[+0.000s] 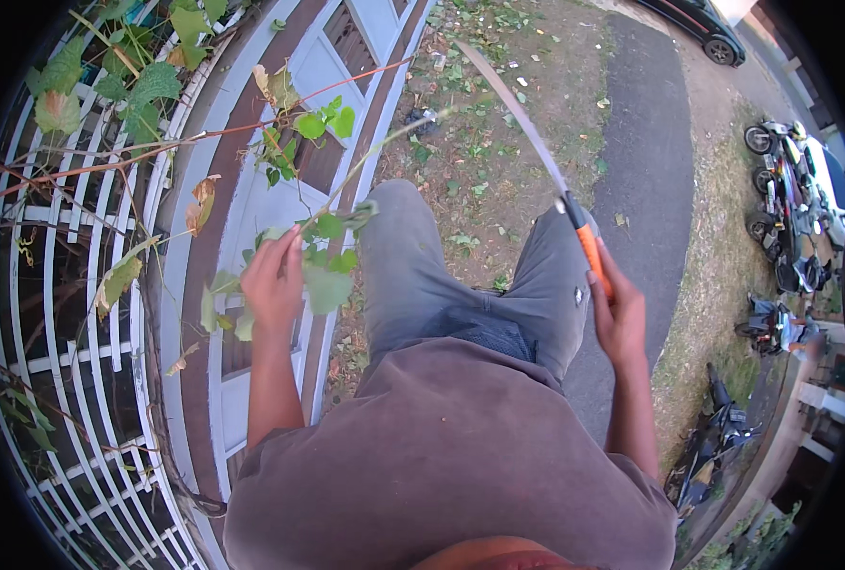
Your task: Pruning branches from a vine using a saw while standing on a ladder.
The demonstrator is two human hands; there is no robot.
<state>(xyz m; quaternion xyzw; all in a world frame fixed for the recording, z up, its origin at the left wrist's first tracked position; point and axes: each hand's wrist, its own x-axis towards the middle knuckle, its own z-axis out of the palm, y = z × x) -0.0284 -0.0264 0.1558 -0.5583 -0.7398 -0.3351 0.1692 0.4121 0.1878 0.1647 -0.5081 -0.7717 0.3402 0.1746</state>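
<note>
My right hand [620, 312] is wrapped around the orange and black handle of a curved hand saw [521, 116]. The long blade points up and to the left, away from my body, and touches nothing that I can see. On the other side my left hand [275, 277] is closed on a leafy green vine [370, 152], its stem running from the fingers up to the right. Broad leaves [327, 288] hang beside and behind that hand. My fingers hide the exact spot where the stem is gripped.
A white slatted lattice [66, 356] with climbing vines [152, 90] stands at the left, beside a blue-grey and brown frame [194, 285]. Cut leaves litter the ground [480, 152] ahead. A paved strip [641, 171], parked motorcycles [784, 180], a dark car [698, 28] and a person [803, 334] lie to the right.
</note>
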